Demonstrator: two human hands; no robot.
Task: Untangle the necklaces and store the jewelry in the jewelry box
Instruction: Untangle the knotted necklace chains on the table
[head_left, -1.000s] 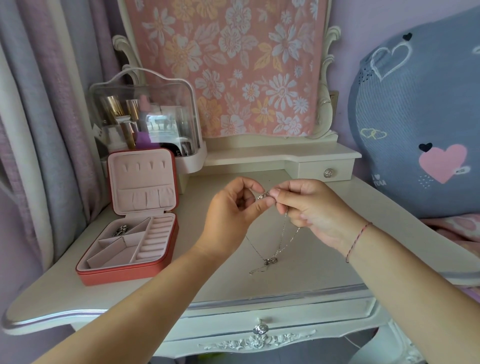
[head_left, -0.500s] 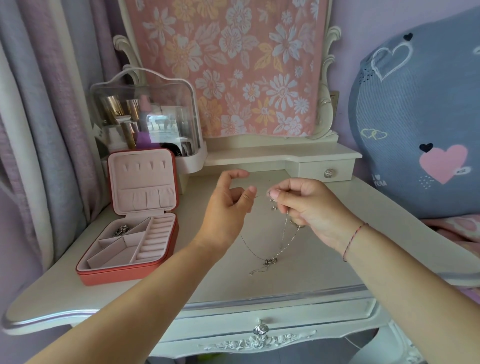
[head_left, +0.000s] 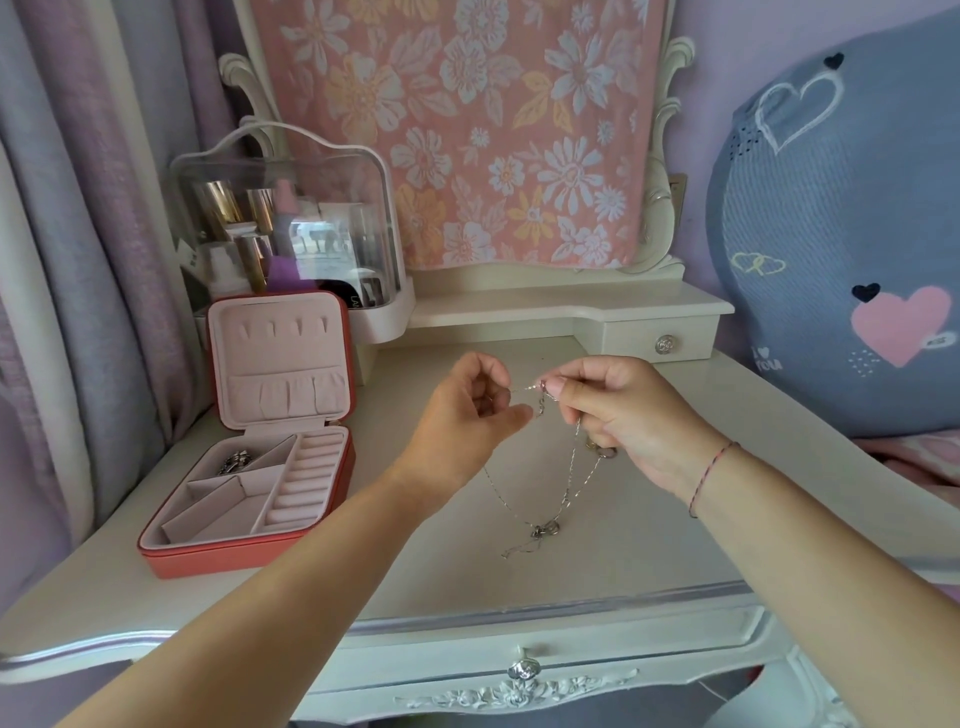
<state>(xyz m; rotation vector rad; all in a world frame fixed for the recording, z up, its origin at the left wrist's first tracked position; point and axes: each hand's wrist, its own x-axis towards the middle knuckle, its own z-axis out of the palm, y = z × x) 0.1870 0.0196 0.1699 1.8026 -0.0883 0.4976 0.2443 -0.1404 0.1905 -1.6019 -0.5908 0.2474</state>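
Thin silver necklace chains (head_left: 563, 480) hang in a loop between my two hands above the dressing table (head_left: 597, 571). My right hand (head_left: 623, 415) pinches the chains at the top near a small clasp; a ring-like piece shows under its fingers. My left hand (head_left: 462, 415) holds a chain end between curled fingers. A small pendant knot (head_left: 545, 530) rests on the tabletop with loose ends beside it. The red jewelry box (head_left: 249, 556) stands open at the left, pink-lined, with a silver piece (head_left: 234, 461) in its back compartment.
A clear-lidded cosmetics case (head_left: 285, 218) stands behind the box. A floral cloth (head_left: 493, 130) covers the mirror. A small drawer shelf (head_left: 660, 332) sits at the back right. A blue heart-patterned cushion (head_left: 841, 234) lies right, curtains (head_left: 78, 260) left.
My left hand let go at the clasp, opened and drew left, then closed again on a chain end. The hands are now slightly apart, and the chain loop hangs wider.
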